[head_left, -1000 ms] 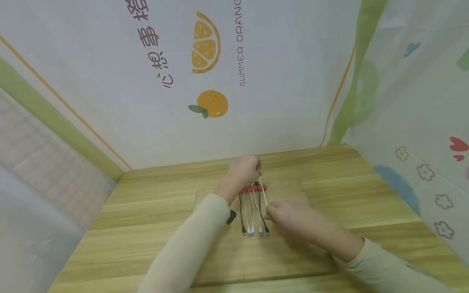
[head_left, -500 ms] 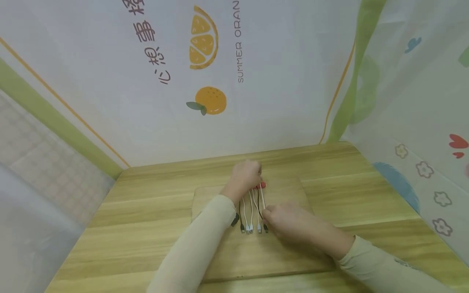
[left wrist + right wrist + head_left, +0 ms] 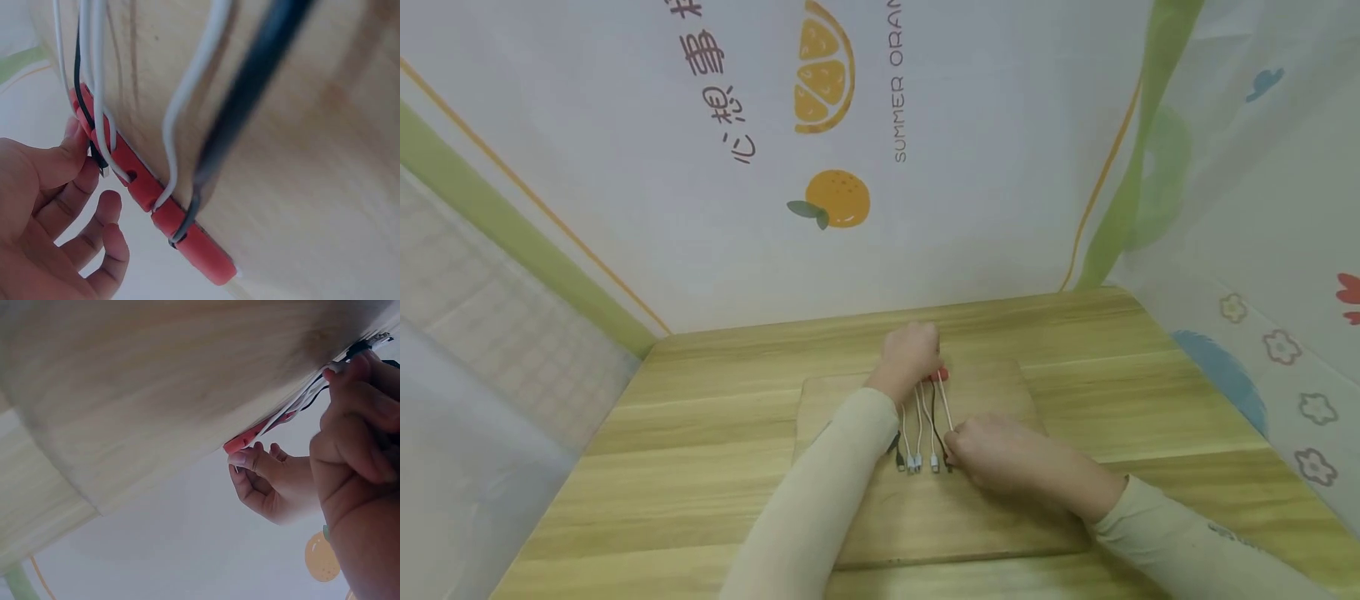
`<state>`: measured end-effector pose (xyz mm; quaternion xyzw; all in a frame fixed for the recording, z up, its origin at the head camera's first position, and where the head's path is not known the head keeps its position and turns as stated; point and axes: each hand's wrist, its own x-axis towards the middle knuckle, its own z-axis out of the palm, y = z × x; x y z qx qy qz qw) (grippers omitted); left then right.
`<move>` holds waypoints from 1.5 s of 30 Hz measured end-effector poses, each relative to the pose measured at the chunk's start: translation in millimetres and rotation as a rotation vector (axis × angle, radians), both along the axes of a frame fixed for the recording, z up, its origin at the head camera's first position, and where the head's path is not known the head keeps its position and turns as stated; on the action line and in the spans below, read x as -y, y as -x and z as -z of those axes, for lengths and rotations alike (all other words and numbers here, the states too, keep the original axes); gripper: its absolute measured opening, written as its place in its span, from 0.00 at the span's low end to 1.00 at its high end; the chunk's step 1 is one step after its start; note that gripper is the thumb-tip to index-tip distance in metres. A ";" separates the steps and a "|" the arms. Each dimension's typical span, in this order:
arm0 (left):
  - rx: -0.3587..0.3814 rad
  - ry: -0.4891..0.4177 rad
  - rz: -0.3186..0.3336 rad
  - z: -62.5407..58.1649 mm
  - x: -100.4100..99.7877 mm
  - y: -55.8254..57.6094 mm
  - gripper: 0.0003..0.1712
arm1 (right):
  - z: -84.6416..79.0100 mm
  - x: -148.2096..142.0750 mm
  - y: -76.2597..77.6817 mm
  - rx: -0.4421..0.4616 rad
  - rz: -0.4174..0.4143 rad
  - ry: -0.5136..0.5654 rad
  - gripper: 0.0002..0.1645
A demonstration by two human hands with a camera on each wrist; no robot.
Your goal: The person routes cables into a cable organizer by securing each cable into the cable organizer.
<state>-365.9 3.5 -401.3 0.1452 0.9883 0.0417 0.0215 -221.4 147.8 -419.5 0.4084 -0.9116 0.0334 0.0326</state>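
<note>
A red cable organizer (image 3: 141, 185) is fixed near the far edge of a wooden board (image 3: 955, 521), with several black and white charging cables seated in its slots. At its right end my left hand (image 3: 910, 350) pinches a white cable (image 3: 946, 406) between thumb and forefinger, right at the red strip. The other fingers are loosely bent in the left wrist view. Nearer to me, my right hand (image 3: 1000, 454) pinches the same cable near its plug (image 3: 338, 366), so it runs straight between both hands. Much of the organizer is hidden by the left hand in the head view.
The plugs of the seated cables, such as a white plug (image 3: 934, 463), lie in a row on the board. A black object (image 3: 893, 444) shows beside the left sleeve. The wood-grain table (image 3: 700, 442) ends at a printed curtain (image 3: 970, 208).
My left hand has come down toward the organizer, bringing the white cable from above the strip to its right end. The right hand still holds the cable and has shifted slightly nearer.
</note>
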 end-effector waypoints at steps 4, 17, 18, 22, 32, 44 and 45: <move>0.010 -0.014 -0.050 -1.3 -2.7 0.1 0.16 | -2.9 -0.1 0.9 0.055 -0.012 0.008 0.17; 0.058 -0.073 -0.141 -4.5 -6.9 0.5 0.12 | -9.6 -0.4 7.4 0.286 -0.024 0.089 0.17; 0.054 -0.070 -0.138 -4.8 -7.9 0.8 0.12 | -9.9 -0.4 7.6 0.285 -0.021 0.088 0.17; 0.041 -0.052 -0.130 -4.9 -10.9 1.0 0.11 | -11.2 0.9 7.4 0.267 -0.025 0.083 0.17; 0.103 -0.038 -0.140 -1.3 -10.8 7.4 0.09 | -9.4 4.6 -0.6 0.202 -0.016 0.105 0.16; 0.072 -0.068 -0.133 1.5 -12.8 -0.5 0.08 | -13.5 8.8 3.0 0.189 0.002 0.073 0.16; 0.074 -0.067 -0.135 2.3 -13.2 -0.4 0.07 | -13.5 9.2 3.3 0.192 0.002 0.079 0.16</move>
